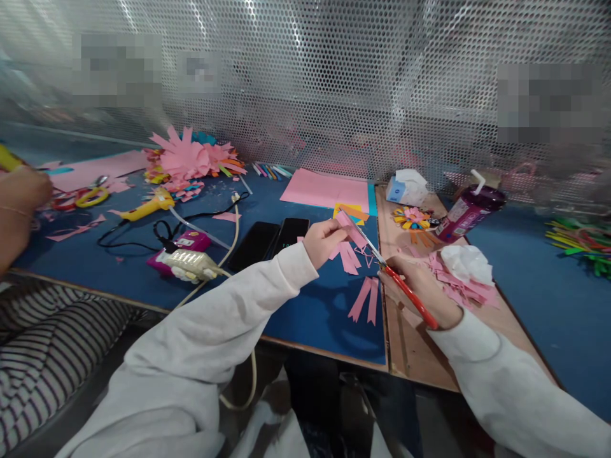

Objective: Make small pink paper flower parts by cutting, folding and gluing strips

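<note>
My left hand (323, 242) is closed on a strip of pink paper (347, 228) held above the blue table cover (305, 312). In my right hand (420, 289) are red-handled scissors (405, 289), gripped shut, with their blades pointing up-left and meeting the pink strip. Cut pink strips (365, 299) lie on the blue cover just below the hands. A heap of pink cuttings (465, 289) and a crumpled white tissue (466, 262) lie right of my right hand.
Two dark phones (272, 242), a yellow glue gun (146, 207), a power strip (191, 264) with cables, pink paper flowers (188, 159), pink sheets (327, 189), a tissue pack (405, 187) and a purple cup with straw (468, 210). Another person's hand (19, 197) works at left. Perforated mesh stands behind.
</note>
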A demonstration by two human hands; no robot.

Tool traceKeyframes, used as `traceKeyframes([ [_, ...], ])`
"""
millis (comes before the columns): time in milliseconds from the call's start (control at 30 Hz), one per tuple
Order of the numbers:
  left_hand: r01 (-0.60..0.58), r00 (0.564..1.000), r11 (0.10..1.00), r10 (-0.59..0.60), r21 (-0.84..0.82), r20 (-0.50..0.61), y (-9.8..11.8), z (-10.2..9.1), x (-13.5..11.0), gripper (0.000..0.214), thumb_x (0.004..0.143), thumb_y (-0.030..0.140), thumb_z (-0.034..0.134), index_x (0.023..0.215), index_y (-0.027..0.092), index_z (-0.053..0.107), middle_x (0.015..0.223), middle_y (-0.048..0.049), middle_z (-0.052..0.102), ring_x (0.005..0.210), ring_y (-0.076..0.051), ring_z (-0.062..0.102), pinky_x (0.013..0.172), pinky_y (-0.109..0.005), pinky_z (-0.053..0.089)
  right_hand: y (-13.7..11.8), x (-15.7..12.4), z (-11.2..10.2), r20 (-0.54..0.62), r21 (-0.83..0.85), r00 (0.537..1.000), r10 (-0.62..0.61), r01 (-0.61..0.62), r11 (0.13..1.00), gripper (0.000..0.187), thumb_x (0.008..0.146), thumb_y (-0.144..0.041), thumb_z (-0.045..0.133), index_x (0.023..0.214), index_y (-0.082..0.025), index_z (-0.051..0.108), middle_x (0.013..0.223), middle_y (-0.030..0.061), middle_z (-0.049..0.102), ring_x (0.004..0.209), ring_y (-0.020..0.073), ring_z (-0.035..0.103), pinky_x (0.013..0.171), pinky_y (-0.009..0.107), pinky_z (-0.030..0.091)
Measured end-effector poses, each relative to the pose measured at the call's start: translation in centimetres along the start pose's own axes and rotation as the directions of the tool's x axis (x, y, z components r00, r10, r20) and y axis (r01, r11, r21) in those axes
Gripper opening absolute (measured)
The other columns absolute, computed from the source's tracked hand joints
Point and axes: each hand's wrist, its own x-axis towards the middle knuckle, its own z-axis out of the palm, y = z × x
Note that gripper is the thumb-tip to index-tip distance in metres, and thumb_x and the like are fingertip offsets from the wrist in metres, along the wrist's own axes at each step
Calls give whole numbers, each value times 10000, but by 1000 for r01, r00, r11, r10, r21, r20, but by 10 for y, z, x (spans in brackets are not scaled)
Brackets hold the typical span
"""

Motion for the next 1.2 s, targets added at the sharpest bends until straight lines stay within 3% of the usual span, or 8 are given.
traceKeyframes([
  [233, -39, 999, 998, 40, 39, -23, 1, 1, 0, 189, 747, 206, 583, 579, 124, 609, 613, -21, 588, 656, -138, 615, 724, -311, 530, 2, 0, 1, -22, -27, 1000, 18, -18, 999, 262, 882, -425, 450, 752, -199, 471, 646, 9, 488, 580, 144, 464, 531, 271, 360],
  [600, -31, 999, 998, 32, 51, -15, 0, -1, 1, 195, 744, 236, 591, 580, 132, 608, 628, -23, 595, 668, -143, 612, 724, -316, 534, -1, -1, -1, -14, -45, 999, 42, -42, 998, 285, 881, -442, 445, 748, -193, 482, 632, 2, 503, 578, 137, 483, 538, 259, 369],
  [767, -8, 1000, 1000, 8, -13, 12, -1, -1, 1, 161, 729, 241, 616, 618, 125, 628, 688, -44, 638, 699, -154, 623, 764, -344, 527, -4, -1, -2, -19, -21, 998, 54, -54, 998, 326, 872, -482, 449, 723, -194, 480, 606, -4, 496, 550, 127, 476, 513, 251, 377],
  [967, 28, 993, 982, -6, -185, 120, -4, 0, 2, 166, 723, 278, 638, 713, 113, 648, 894, -118, 701, 889, -212, 655, 851, -385, 506, -6, -3, 0, 10, 41, 994, 106, -106, 994, 323, 849, -501, 490, 738, -197, 485, 598, -3, 506, 546, 135, 498, 489, 249, 395],
  [1200, 45, 993, 955, -10, -294, 119, -9, 2, 3, 158, 709, 254, 664, 696, 103, 621, 837, -120, 705, 889, -244, 671, 850, -414, 503, -10, -3, 2, 2, 75, 994, 105, -105, 992, 355, 856, -541, 451, 742, -204, 459, 605, -5, 536, 522, 132, 499, 488, 251, 392],
])
